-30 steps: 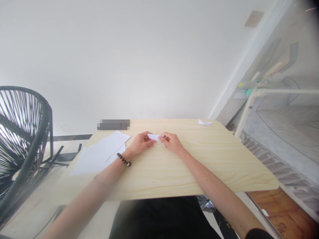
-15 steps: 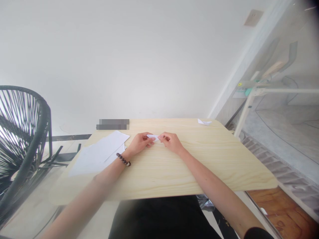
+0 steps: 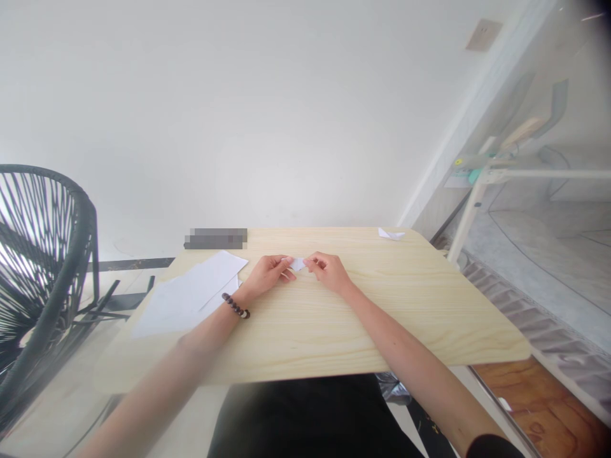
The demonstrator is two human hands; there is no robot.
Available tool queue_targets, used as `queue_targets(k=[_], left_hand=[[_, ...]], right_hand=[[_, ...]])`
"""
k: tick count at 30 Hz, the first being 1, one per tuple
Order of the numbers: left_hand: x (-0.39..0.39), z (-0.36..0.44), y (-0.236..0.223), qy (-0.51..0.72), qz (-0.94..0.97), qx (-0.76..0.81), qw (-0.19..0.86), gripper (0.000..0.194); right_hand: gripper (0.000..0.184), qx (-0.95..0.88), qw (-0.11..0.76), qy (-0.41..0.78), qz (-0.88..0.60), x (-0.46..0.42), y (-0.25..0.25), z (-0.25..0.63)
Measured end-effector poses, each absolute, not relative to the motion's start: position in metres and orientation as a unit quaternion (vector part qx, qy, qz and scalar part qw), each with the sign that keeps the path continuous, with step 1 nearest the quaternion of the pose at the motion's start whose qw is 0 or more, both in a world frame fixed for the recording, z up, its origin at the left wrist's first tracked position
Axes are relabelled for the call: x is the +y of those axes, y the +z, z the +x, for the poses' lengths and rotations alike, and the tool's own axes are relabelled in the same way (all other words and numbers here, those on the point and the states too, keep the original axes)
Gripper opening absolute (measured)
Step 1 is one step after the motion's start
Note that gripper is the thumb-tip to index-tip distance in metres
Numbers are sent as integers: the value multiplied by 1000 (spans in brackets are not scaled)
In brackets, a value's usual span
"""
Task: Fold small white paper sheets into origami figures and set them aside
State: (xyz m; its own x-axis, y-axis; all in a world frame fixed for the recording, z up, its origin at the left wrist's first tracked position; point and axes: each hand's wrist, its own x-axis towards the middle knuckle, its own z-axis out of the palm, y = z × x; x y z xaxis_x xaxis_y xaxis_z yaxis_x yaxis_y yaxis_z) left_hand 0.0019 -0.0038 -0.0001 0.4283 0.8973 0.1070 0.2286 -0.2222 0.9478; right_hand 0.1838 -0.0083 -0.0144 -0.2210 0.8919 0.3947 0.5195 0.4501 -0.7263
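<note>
A small folded piece of white paper (image 3: 298, 264) sits between my two hands, low over the light wooden table (image 3: 334, 318). My left hand (image 3: 268, 274), with a dark bead bracelet on the wrist, pinches the paper's left end. My right hand (image 3: 329, 272) pinches its right end with curled fingers. Both hands rest near the middle of the table's far half.
White paper sheets (image 3: 191, 292) lie on the table to the left of my left hand. A small folded paper piece (image 3: 391, 234) sits at the far right corner. A black wire chair (image 3: 42, 267) stands at the left; a white-legged frame (image 3: 477, 203) stands at the right.
The paper between my fingers looks shorter and more bunched than a second ago. My hands have stayed in nearly the same place.
</note>
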Motion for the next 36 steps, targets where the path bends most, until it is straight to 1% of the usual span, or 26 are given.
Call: queue_targets(k=[6, 12, 17, 24, 29, 36], left_hand=[[-6, 1, 5, 355, 709, 384, 473, 41], [-3, 1, 1, 347, 694, 405, 484, 44], [-2, 1, -1, 350, 678, 399, 509, 46], [-4, 0, 1, 357, 674, 381, 523, 43], [-3, -1, 0, 355, 676, 378, 523, 43], [-2, -1, -2, 349, 686, 382, 511, 40]], right_hand=[[33, -748, 409, 244, -462, -11, -12, 181], [33, -747, 413, 249, -457, -11, -12, 182], [36, -739, 411, 262, -466, -10, -14, 182], [41, -745, 407, 235, -474, -11, -13, 183], [39, -757, 405, 215, -466, -11, -11, 183], [36, -742, 419, 241, -465, -11, -12, 182]])
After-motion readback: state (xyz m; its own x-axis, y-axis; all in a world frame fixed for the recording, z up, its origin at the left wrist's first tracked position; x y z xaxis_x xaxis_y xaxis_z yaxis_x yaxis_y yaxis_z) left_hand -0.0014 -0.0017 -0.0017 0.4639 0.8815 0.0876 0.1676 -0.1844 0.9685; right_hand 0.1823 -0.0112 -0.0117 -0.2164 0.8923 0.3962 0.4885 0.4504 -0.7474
